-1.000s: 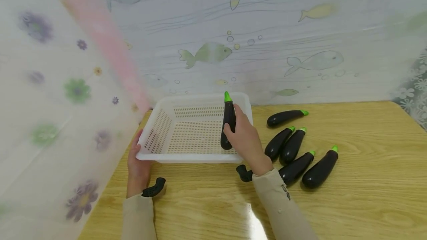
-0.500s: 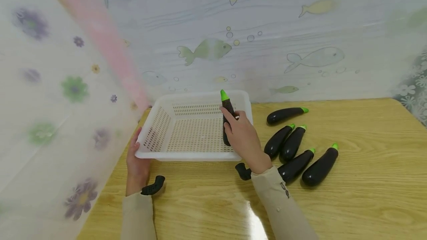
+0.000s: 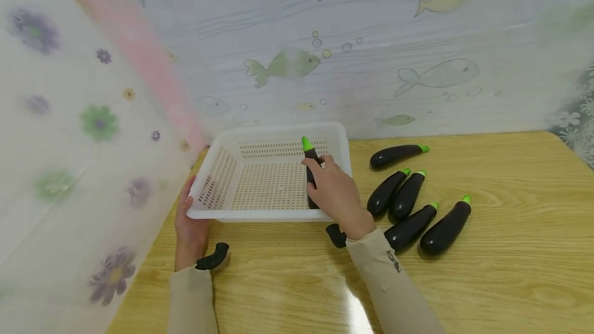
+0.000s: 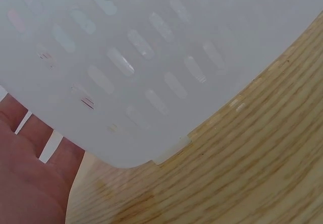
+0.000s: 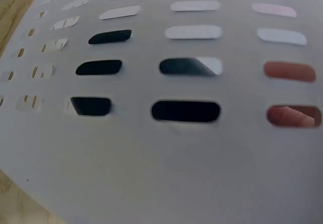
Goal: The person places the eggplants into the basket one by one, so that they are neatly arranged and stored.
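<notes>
In the head view my right hand (image 3: 334, 189) grips a dark eggplant (image 3: 312, 157) with a green stem cap, inside the right part of the white slotted plastic basket (image 3: 269, 215). The hand covers much of the eggplant; whether it touches the basket floor I cannot tell. Through the slots in the right wrist view, dark eggplant skin (image 5: 185, 111) and a fingertip (image 5: 291, 117) show. My left hand (image 3: 189, 226) rests against the basket's left side near the front corner. The left wrist view shows its fingers (image 4: 38, 133) fairly straight beside the basket wall (image 4: 126, 82).
Several more eggplants (image 3: 445, 228) lie on the wooden table (image 3: 520, 220) right of the basket, one of them (image 3: 394, 156) farther back. A fish-patterned sheet (image 3: 362, 81) hangs behind the table, with a flowered sheet (image 3: 69, 169) on the left.
My right hand has lowered the eggplant farther into the basket, its stem end tipping left. My left hand stays at the basket's side. The head view has shifted slightly.
</notes>
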A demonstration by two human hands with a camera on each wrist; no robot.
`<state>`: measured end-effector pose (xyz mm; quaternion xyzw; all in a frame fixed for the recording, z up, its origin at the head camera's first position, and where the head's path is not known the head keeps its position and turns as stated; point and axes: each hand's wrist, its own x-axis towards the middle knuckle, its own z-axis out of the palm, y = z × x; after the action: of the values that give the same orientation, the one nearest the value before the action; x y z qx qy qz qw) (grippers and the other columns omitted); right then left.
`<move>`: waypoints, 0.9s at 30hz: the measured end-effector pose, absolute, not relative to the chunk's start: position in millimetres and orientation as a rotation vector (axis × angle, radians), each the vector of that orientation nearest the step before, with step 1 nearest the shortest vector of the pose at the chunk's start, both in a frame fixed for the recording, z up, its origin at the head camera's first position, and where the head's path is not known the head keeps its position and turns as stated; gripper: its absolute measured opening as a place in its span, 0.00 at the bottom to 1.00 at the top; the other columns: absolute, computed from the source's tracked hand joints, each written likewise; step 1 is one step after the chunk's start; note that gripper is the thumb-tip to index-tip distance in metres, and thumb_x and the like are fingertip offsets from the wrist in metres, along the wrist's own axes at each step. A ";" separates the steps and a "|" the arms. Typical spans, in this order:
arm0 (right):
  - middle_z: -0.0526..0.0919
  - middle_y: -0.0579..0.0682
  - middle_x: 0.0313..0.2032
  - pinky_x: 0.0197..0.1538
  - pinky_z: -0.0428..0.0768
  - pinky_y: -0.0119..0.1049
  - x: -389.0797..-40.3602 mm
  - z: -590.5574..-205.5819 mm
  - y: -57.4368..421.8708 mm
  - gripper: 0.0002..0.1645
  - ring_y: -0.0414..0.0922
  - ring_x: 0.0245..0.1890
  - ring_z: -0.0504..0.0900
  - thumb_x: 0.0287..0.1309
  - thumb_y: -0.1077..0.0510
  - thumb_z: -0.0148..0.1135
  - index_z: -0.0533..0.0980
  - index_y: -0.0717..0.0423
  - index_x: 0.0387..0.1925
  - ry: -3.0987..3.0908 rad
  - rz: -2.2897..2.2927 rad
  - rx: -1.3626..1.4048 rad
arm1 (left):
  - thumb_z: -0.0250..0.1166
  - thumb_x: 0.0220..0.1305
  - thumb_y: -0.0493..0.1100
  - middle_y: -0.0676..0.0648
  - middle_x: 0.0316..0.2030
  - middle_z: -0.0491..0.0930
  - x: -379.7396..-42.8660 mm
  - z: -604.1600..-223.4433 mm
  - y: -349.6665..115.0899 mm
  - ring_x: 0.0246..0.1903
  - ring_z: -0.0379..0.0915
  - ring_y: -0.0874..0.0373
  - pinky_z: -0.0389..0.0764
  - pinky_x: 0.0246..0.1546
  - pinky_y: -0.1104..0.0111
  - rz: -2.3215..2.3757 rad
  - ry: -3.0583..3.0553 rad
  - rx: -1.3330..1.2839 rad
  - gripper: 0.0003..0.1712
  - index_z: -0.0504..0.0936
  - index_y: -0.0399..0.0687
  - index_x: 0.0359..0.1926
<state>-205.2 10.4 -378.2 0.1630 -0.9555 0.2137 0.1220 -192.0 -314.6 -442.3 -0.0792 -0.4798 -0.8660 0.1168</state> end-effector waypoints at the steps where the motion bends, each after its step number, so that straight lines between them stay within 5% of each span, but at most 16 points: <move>1: 0.69 0.58 0.54 0.24 0.73 0.38 -204.9 -378.1 10.1 0.28 0.48 0.33 0.79 0.58 0.54 0.56 0.66 0.40 0.60 -2.789 0.625 0.468 | 0.41 0.68 0.43 0.46 0.64 0.59 -192.3 -442.9 -314.7 0.57 0.63 0.55 0.67 0.53 0.65 -2.535 -1.403 -0.236 0.30 0.51 0.48 0.70; 18: 0.76 0.55 0.49 0.43 0.77 0.42 -199.5 -375.9 5.5 0.18 0.51 0.44 0.76 0.61 0.48 0.54 0.76 0.46 0.51 -2.845 0.415 0.450 | 0.44 0.67 0.43 0.45 0.64 0.60 -195.2 -446.0 -316.0 0.57 0.64 0.54 0.67 0.53 0.64 -2.550 -1.371 -0.262 0.31 0.52 0.49 0.70; 23: 0.72 0.58 0.57 0.52 0.73 0.41 -198.2 -374.6 5.1 0.19 0.53 0.52 0.73 0.62 0.46 0.52 0.81 0.56 0.39 -2.885 0.329 0.438 | 0.45 0.66 0.44 0.45 0.64 0.59 -195.6 -445.8 -316.3 0.57 0.63 0.54 0.67 0.54 0.64 -2.532 -1.389 -0.244 0.31 0.53 0.49 0.70; 27: 0.74 0.58 0.54 0.50 0.74 0.40 -196.4 -375.0 5.5 0.20 0.53 0.48 0.74 0.62 0.46 0.53 0.81 0.57 0.28 -2.857 0.294 0.442 | 0.44 0.66 0.44 0.45 0.65 0.59 -195.7 -445.8 -316.6 0.58 0.63 0.54 0.67 0.54 0.64 -2.522 -1.421 -0.230 0.30 0.54 0.50 0.69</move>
<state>-196.4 5.5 -375.0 0.1510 -0.9763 0.1005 0.1178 -195.7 -316.6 -445.8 -0.0787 -0.4859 -0.8624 0.1186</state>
